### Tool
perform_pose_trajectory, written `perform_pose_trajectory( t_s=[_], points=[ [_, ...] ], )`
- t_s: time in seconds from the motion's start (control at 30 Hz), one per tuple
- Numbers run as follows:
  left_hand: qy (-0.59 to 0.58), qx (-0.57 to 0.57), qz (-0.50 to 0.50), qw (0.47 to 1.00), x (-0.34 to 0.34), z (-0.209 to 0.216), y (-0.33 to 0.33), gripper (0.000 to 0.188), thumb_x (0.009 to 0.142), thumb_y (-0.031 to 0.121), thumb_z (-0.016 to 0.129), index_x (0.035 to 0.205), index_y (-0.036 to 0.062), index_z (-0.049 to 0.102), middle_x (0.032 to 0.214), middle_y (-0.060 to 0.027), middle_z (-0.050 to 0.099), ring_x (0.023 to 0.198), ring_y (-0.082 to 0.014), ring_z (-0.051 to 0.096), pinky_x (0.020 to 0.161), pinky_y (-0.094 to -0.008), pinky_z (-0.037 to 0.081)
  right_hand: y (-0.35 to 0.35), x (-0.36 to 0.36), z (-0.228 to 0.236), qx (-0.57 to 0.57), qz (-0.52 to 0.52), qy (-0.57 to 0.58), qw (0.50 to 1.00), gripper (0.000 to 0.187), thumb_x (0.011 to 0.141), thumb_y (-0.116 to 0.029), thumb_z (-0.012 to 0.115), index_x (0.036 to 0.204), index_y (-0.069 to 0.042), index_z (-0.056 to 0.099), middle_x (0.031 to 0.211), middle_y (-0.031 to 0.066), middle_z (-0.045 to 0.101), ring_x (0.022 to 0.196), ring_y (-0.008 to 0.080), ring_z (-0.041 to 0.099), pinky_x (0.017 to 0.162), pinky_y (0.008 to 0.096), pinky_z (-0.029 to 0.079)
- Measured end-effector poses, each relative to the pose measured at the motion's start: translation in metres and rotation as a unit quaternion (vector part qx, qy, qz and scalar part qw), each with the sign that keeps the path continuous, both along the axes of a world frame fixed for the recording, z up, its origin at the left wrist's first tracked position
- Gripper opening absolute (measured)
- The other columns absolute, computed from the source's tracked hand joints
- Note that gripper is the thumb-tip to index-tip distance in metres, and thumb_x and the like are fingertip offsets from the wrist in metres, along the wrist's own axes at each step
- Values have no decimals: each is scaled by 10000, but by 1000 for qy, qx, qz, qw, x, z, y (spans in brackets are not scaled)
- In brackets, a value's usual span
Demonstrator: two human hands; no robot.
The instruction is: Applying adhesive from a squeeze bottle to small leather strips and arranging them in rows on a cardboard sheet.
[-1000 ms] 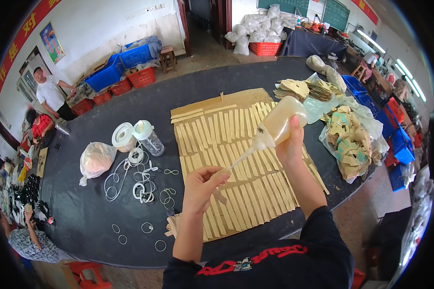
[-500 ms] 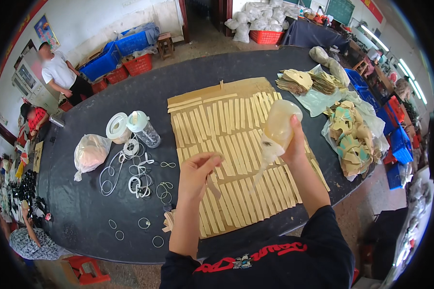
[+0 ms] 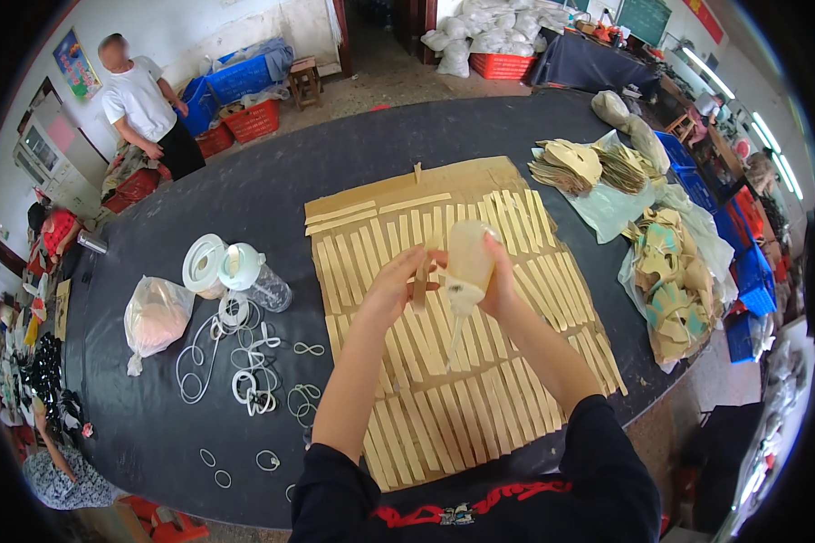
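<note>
My right hand (image 3: 501, 282) grips a translucent squeeze bottle (image 3: 470, 255) with yellowish contents, tilted so its thin nozzle points down. Close by on its left, my left hand (image 3: 389, 288) pinches a short brown strip (image 3: 420, 288), held roughly upright beside the bottle. Both hands are above a brown cardboard sheet (image 3: 482, 174). Rows of narrow tan strips (image 3: 466, 423) lie side by side on it, mostly lengthwise, with a few crosswise along the far left edge. Whether the nozzle touches any strip I cannot tell.
Left on the black table (image 3: 154, 398) are a pinkish plastic bag (image 3: 158, 315), a lidded clear jug (image 3: 267, 288) and white cord loops (image 3: 255, 366). Stacked tan cut pieces (image 3: 570, 165) and a bag of patterned pieces (image 3: 668, 271) lie right. A person (image 3: 145, 109) stands beyond the far left edge.
My right hand has brought the bottle left and lower. My left hand has risen rightward with the strip, so both hands are now close together. The standing person has shifted right.
</note>
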State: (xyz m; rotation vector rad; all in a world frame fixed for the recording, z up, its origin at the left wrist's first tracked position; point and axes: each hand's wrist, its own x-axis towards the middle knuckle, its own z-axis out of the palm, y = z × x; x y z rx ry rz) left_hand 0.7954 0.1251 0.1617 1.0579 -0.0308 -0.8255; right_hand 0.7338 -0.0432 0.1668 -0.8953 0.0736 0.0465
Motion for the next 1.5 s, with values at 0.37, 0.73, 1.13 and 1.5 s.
perform_pose_trajectory(
  t_s=[0.37, 0.73, 1.13, 1.5],
  points=[
    [-281, 395, 89, 870, 199, -106, -28, 192, 762, 212, 671, 886, 66, 657, 793, -49, 661, 670, -146, 602, 643, -292, 424, -80, 183, -85, 34, -80, 12, 996, 630, 805, -542, 496, 1216, -82, 368, 1103, 138, 493, 969, 286, 564, 808, 403, 460],
    [-383, 627, 93, 672, 265, -180, -93, 274, 739, 297, 699, 972, 169, 634, 892, -38, 653, 930, -219, 576, 876, -415, 267, -136, 265, -175, 2, -102, 117, 988, 646, 768, -489, 601, 1253, -120, 385, 1179, 80, 494, 1122, 240, 466, 950, 413, 361],
    [-406, 646, 49, 644, 262, -169, -86, 169, 812, 249, 584, 932, 156, 658, 879, -60, 642, 903, -254, 550, 843, -453, 286, -156, 197, -104, 42, -97, 67, 992, 832, 768, -618, 498, 1342, -79, 230, 1189, 230, 493, 1057, 339, 518, 885, 415, 418],
    [-423, 322, 159, 832, 35, -5, 133, 233, 899, 64, 441, 1067, 0, 589, 931, -120, 652, 910, -205, 607, 804, -289, 449, -112, -70, -33, 115, -239, 263, 927, 661, 775, -657, 452, 1180, -135, 471, 1083, 172, 581, 800, 268, 613, 604, 363, 527]
  ],
)
